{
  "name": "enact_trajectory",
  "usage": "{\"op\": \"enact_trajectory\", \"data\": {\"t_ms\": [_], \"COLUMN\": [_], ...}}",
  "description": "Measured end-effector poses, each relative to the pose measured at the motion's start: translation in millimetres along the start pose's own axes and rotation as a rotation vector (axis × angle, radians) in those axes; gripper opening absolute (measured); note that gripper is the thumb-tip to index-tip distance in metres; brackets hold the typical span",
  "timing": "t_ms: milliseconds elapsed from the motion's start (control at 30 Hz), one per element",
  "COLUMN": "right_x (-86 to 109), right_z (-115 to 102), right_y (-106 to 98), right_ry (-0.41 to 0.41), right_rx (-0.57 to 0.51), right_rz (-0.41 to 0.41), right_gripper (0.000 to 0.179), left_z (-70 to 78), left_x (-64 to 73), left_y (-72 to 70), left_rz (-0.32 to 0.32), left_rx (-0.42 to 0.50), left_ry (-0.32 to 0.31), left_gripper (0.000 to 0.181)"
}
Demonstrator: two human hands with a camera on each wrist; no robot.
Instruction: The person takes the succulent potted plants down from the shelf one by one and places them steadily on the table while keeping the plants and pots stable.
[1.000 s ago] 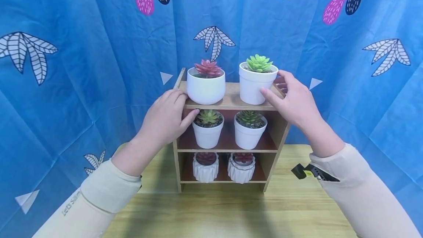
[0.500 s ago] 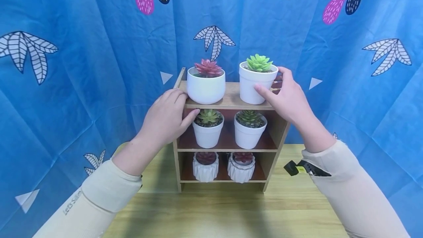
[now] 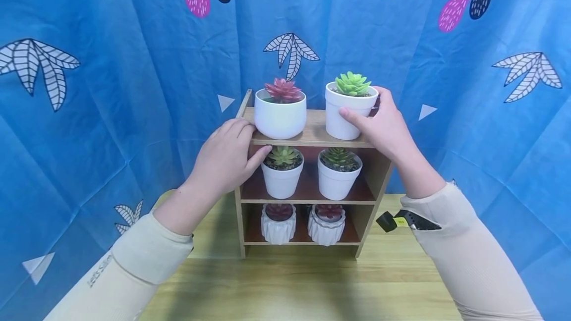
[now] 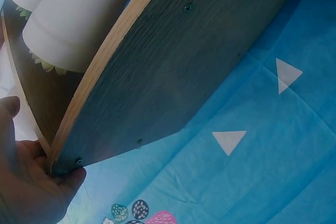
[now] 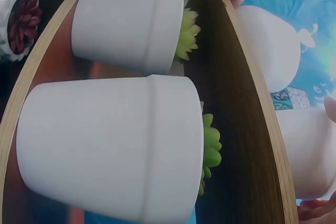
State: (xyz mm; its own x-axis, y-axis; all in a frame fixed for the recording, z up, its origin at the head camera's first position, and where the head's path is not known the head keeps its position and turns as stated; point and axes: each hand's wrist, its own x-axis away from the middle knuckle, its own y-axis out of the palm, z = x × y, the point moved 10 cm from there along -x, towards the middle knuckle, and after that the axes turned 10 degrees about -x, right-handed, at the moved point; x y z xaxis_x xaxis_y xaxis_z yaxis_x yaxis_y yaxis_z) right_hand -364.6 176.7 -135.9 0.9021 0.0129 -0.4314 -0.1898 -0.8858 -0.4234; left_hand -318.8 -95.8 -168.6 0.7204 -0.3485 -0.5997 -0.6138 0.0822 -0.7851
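My left hand [image 3: 225, 155] grips the top left corner of a small wooden shelf [image 3: 315, 125], thumb below the top board and fingers over it. In the left wrist view, finger and thumb pinch the corner beside a screw. At the top right stands a white pot with a bright green succulent [image 3: 348, 113]. Around its right side curls my right hand [image 3: 385, 125], thumb across the front and fingers mostly hidden behind. A rounder white pot with a red succulent [image 3: 281, 115] sits at the top left, close by my left fingers.
Two white pots with green succulents [image 3: 282, 182] [image 3: 338, 184] occupy the middle shelf. Below them are two ribbed white pots with dark red succulents [image 3: 278, 229] [image 3: 326, 231]. The shelf stands on a wood-grain table [image 3: 303, 286] before a blue patterned curtain [image 3: 169, 63].
My right hand has moved left and closed in round the green succulent's pot, its thumb sliding further across the front. The left hand keeps its grip on the shelf corner; the pots stay put.
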Motion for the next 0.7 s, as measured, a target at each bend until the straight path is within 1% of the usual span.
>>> {"op": "enact_trajectory", "data": {"t_ms": [333, 500, 700], "right_x": [-4.7, -5.1, -6.2], "right_z": [-1.5, -2.0, -1.9], "right_y": [2.6, 3.9, 5.9], "right_ry": [-0.055, -0.064, -0.056], "right_rx": [-0.158, -0.195, -0.228], "right_rz": [0.015, 0.017, 0.017], "right_gripper": [0.095, 0.092, 0.091], "left_z": [-0.2, 0.1, -0.5], "left_x": [0.2, -0.2, -0.1], "left_y": [0.2, -0.1, -0.1], "left_rz": [-0.009, -0.002, 0.006], "left_rx": [0.002, 0.003, -0.001], "left_ry": [-0.012, -0.011, -0.009], "left_gripper": [0.06, 0.06, 0.06]}}
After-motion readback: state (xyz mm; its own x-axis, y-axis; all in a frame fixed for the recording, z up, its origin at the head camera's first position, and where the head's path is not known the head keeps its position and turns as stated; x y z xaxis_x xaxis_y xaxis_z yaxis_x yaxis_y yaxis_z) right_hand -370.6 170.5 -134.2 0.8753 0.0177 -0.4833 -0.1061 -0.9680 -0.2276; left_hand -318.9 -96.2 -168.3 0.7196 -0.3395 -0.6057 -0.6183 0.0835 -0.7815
